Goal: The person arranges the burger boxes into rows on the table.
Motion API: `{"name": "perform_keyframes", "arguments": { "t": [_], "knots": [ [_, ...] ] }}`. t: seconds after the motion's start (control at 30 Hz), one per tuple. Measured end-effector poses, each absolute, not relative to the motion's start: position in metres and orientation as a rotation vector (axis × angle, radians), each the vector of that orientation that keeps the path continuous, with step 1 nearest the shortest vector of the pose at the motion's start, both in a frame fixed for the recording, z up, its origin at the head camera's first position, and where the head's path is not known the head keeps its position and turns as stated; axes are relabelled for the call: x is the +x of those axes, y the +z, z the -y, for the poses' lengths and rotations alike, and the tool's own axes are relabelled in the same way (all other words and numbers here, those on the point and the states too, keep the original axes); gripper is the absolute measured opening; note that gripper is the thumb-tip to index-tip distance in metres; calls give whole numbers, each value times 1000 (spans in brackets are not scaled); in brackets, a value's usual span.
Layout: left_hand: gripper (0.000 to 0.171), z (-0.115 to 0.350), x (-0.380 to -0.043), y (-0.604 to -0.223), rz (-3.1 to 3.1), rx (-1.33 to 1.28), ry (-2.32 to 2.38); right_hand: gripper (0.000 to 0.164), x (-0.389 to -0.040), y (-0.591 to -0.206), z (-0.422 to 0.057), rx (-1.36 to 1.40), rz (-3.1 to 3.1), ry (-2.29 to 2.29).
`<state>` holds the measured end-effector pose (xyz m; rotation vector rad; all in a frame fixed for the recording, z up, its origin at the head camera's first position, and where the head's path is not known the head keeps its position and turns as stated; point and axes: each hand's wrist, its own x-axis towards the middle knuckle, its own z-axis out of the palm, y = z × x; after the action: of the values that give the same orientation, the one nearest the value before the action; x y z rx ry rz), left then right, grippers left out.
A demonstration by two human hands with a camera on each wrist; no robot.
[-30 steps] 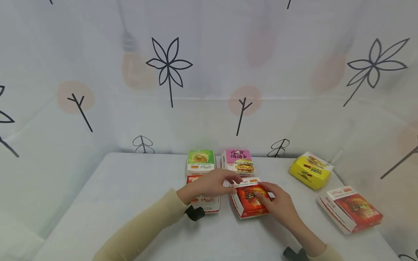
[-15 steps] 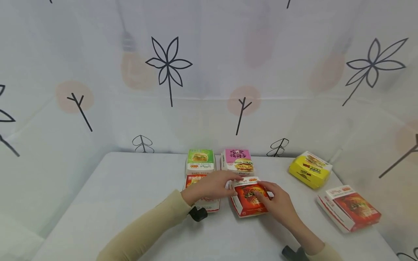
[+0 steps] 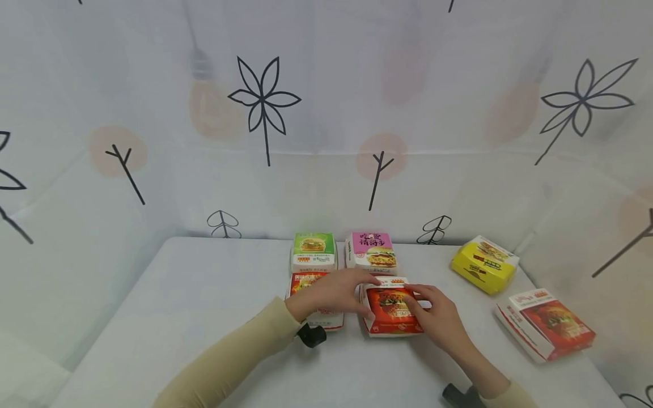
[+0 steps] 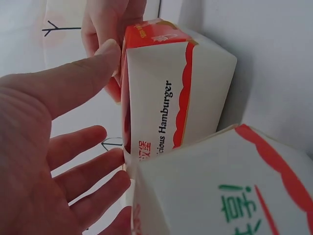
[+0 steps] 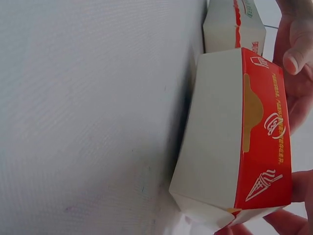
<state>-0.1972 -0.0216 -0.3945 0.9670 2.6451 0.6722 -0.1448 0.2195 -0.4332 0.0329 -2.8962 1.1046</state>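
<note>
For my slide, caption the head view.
Left hand and right hand flank a red-and-white cardboard box on a white table.

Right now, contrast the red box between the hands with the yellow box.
The red box shows red and white, the yellow box mainly yellow. The red box sits nearly straight; the yellow box is angled. The right hand grips the red box, while the yellow box is untouched. Both show burger pictures.

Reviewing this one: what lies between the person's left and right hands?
A red-topped hamburger box lies between the left hand and right hand; the head view shows it.
</note>
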Motion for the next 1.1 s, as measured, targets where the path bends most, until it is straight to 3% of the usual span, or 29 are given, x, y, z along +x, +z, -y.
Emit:
{"name": "perform_keyframes", "arguments": {
  "t": [0.2, 0.47, 1.1],
  "knots": [
    [73, 17, -198, -400, -2641, 1053, 609, 52, -147, -437, -221, 70, 2902, 1139],
    [66, 15, -197, -402, -2656, 1053, 556, 64, -153, -442, -228, 271, 2915, 1181],
    [60, 13, -195, -399, -2644, 997, 605, 62, -154, -443, -232, 255, 2923, 1192]
  ]
}}
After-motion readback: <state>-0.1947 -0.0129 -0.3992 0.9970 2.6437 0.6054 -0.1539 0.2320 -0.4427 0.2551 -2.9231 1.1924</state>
